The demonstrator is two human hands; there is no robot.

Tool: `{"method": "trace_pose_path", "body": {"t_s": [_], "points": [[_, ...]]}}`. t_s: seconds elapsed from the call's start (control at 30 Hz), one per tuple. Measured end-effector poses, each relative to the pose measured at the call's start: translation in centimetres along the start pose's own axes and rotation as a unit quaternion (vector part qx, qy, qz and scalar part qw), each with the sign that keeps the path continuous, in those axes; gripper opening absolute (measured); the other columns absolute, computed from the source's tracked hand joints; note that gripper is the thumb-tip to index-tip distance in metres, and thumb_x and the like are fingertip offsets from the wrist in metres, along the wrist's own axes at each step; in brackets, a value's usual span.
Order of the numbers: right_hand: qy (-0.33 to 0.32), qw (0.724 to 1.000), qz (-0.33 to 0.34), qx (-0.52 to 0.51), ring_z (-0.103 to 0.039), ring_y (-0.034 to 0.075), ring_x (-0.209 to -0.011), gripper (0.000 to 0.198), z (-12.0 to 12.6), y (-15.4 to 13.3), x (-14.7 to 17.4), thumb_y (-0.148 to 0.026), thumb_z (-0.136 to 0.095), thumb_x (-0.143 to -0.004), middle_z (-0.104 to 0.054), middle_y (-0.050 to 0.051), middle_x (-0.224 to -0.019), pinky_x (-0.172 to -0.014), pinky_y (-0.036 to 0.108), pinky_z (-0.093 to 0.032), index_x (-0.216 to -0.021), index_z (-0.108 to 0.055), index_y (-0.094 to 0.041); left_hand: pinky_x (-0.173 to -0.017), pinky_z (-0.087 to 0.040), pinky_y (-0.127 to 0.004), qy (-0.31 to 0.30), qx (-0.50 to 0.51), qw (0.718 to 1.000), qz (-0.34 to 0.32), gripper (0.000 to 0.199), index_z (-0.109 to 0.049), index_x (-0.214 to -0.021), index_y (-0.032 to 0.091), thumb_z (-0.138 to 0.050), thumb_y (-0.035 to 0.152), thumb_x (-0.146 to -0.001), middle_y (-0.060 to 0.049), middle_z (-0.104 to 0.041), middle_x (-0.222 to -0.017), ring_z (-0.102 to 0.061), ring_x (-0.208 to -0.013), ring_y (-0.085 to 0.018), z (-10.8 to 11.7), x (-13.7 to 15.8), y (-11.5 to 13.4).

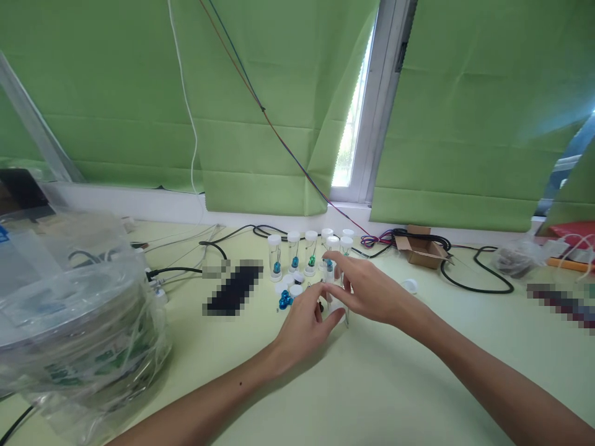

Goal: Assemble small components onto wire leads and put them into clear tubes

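Note:
My left hand (309, 316) is closed around the lower part of a clear tube (331, 293) that stands on the table. My right hand (365, 286) curls round the same tube higher up, with its thumb against the side. The fingers hide part of the tube. Just behind stand several clear tubes with white caps, among them one with a blue piece and thin wire (276, 257) and one with a green piece (311, 253). Left of my hands lie a cluster of blue pieces (285, 300) and loose white caps (295, 290).
A plastic-wrapped spool (83, 322) fills the left side. A blurred dark object (235, 288) lies near the tubes. An open cardboard box (423, 251), black cables (483, 288) and a white cap (409, 286) are on the right. Green blinds (279, 155) hang behind the table.

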State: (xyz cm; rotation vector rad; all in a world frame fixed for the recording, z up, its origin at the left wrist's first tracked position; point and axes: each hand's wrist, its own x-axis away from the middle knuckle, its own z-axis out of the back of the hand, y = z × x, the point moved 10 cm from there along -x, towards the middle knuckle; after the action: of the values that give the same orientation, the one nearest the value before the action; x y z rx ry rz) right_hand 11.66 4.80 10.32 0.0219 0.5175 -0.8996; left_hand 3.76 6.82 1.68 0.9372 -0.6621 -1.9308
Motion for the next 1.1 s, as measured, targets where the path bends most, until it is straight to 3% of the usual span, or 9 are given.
{"method": "trace_pose_path", "body": {"t_s": [0.13,0.23,0.33,0.5,0.8,0.97,1.1], "points": [[0.037,0.998,-0.025,0.038,-0.060,0.019,-0.068,0.032,1.5,2.2,-0.5,-0.027,-0.055,-0.090,-0.063,0.003,-0.079,-0.067,0.029,-0.042,-0.120,-0.047,-0.019,-0.057,-0.042,-0.027,0.011,-0.023,0.999,-0.028,0.028,-0.053,-0.110,0.024,-0.053,0.039,-0.087,-0.003,-0.061,-0.102,-0.049,-0.055,-0.010,0.5,-0.3,0.1],[0.061,0.989,-0.088,0.102,-0.060,0.020,-0.066,0.031,2.2,5.1,-0.5,-0.026,-0.059,-0.088,-0.064,0.007,-0.084,-0.061,0.028,-0.040,-0.116,-0.048,-0.017,-0.059,-0.042,-0.028,0.003,-0.054,0.997,-0.060,0.018,-0.057,-0.102,0.022,-0.050,0.031,-0.089,-0.003,-0.062,-0.099,-0.050,-0.057,-0.011,0.3,-0.3,0.4],[0.054,0.979,-0.123,0.155,-0.061,0.021,-0.067,0.029,1.8,7.4,-0.5,-0.025,-0.059,-0.087,-0.064,0.010,-0.091,-0.063,0.029,-0.040,-0.113,-0.049,-0.016,-0.060,-0.041,-0.027,-0.041,-0.083,0.990,-0.104,0.015,-0.060,-0.085,0.019,-0.046,0.024,-0.090,-0.003,-0.062,-0.087,-0.052,-0.061,-0.012,-0.7,0.0,1.4],[0.031,0.973,-0.151,0.169,-0.064,0.024,-0.083,0.027,0.4,9.9,-0.5,-0.022,-0.061,-0.086,-0.065,0.013,-0.102,-0.070,0.031,-0.041,-0.110,-0.050,-0.016,-0.056,-0.036,-0.023,-0.142,-0.116,0.966,-0.181,0.020,-0.061,-0.079,0.018,-0.044,0.017,-0.089,-0.002,-0.061,-0.075,-0.051,-0.061,-0.011,-2.9,1.6,3.3],[0.032,0.971,-0.175,0.157,-0.062,0.025,-0.088,0.018,0.3,11.3,-0.4,-0.023,-0.055,-0.089,-0.065,0.012,-0.095,-0.071,0.030,-0.042,-0.106,-0.053,-0.015,-0.051,-0.029,-0.023,-0.172,-0.173,0.937,-0.249,0.018,-0.052,-0.069,0.018,-0.047,0.014,-0.086,0.002,-0.050,-0.060,-0.038,-0.050,-0.009,-4.2,3.1,4.6],[0.054,0.967,-0.188,0.163,-0.061,0.026,-0.094,0.021,0.8,11.5,-0.2,-0.025,-0.054,-0.091,-0.063,0.013,-0.098,-0.072,0.031,-0.043,-0.109,-0.054,-0.015,-0.050,-0.028,-0.024,-0.173,-0.181,0.934,-0.255,0.019,-0.053,-0.069,0.018,-0.046,0.015,-0.086,0.002,-0.051,-0.060,-0.040,-0.051,-0.010,-4.4,3.3,4.5],[0.070,0.957,-0.208,0.188,-0.062,0.026,-0.086,0.022,1.5,11.3,0.1,-0.026,-0.054,-0.091,-0.060,0.014,-0.101,-0.064,0.030,-0.042,-0.111,-0.054,-0.016,-0.050,-0.028,-0.025,-0.169,-0.179,0.936,-0.251,0.021,-0.055,-0.069,0.018,-0.046,0.015,-0.087,0.001,-0.052,-0.060,-0.042,-0.051,-0.010,-4.2,3.0,4.4]]}}
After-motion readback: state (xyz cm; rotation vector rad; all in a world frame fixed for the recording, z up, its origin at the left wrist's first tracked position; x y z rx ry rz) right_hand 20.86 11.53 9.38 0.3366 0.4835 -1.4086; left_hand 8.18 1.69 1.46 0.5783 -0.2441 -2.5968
